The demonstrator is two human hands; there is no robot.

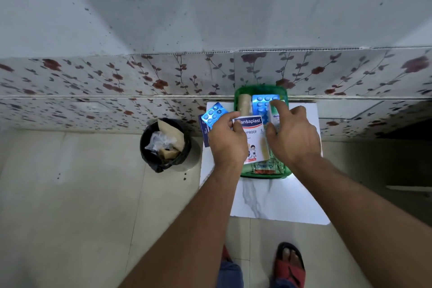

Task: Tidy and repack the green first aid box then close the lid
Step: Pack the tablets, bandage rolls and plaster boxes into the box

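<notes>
While left hand (226, 141) grips plaster packet (251, 139), green box (261, 91) beneath — right hand (292, 134) loose, fingers spread.

A plain room in a home: pale grey painted wall (210, 7) above a band of rose-patterned ceramic tiles (93, 77), beige tiled floor (70, 206), a small black bin lined with plastic (164, 145), and red open sandals (291, 266) on bare feet.
</notes>
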